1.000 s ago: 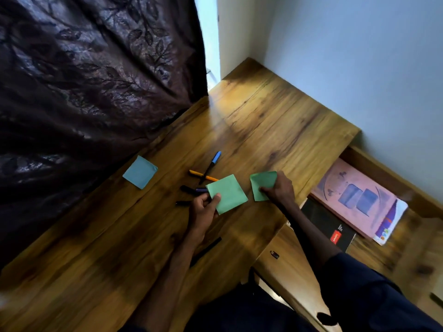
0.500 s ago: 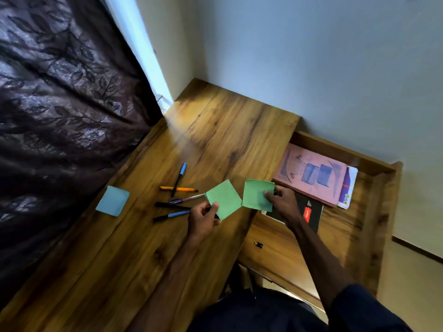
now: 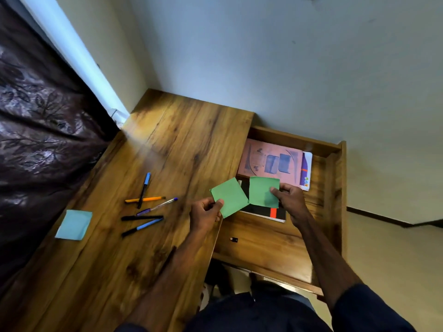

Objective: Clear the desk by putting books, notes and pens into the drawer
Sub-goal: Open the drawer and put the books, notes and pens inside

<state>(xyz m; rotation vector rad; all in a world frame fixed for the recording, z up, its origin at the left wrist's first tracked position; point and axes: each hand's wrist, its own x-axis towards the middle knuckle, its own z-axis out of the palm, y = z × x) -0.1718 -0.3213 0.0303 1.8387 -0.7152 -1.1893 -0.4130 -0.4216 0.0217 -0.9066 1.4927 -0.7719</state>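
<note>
Now the step in hand is stowing the notes. The left green sticky note (image 3: pixel 230 197) hangs over the desk's (image 3: pixel 187 140) edge, pinched at its lower corner by the left hand (image 3: pixel 206 214). The right green sticky note (image 3: pixel 262 191) hovers above the black notebook (image 3: pixel 261 210) in the open drawer (image 3: pixel 334 192), pinched at its side by the right hand (image 3: pixel 291 200). Next, I judge, both need lowering onto the books and releasing. Both forearms reach forward. Five pens (image 3: pixel 148 199) and a blue sticky note (image 3: pixel 74 225) lie on the desk.

The room is dim. Daylight comes in beside the dark curtain (image 3: pixel 48 128) and makes the tabletop (image 3: pixel 146 149) shine. Edges look bent.
</note>
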